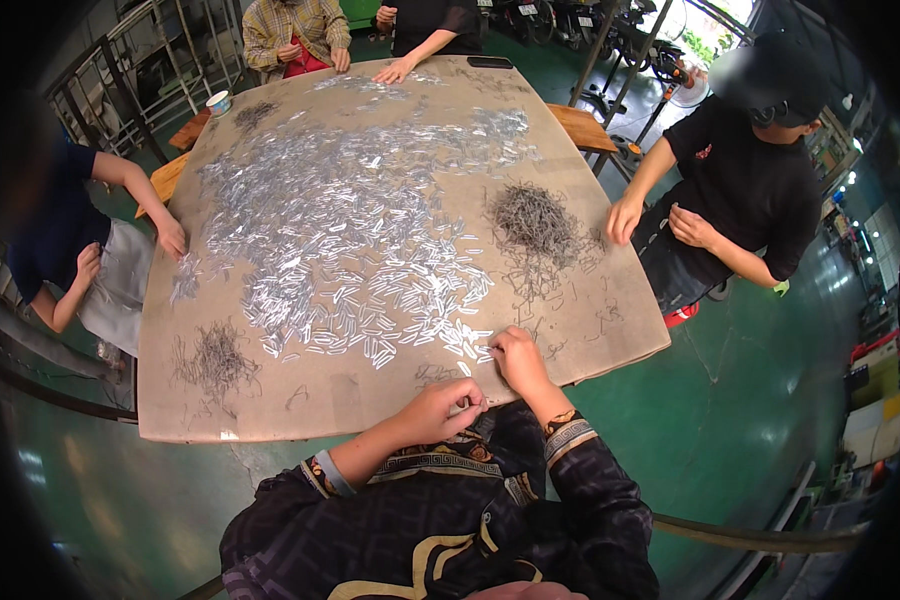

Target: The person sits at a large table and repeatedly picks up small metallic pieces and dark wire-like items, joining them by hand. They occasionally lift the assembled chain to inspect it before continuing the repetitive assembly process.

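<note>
My left hand (448, 410) is at the near edge of the table, its thumb and fingers pinched together. Whatever is between those fingertips is too small to make out. Just to the right, my right hand (521, 362) reaches over the tabletop with its fingers closed near a few loose silver pieces. I cannot tell what they grip. Many small, shiny, narrow silver metal pieces (340, 215) lie spread across the middle of the table. Thin dark wiry bits (435, 374) lie near my left hand.
Brown cardboard covers the table (360, 405). Piles of dark wiry strands (533, 222) stand at right and near left (218, 362). A cup (219, 102) and a dark phone-like slab (490, 62) sit at the far side. Several people work around the edges; wooden benches (582, 128) flank it.
</note>
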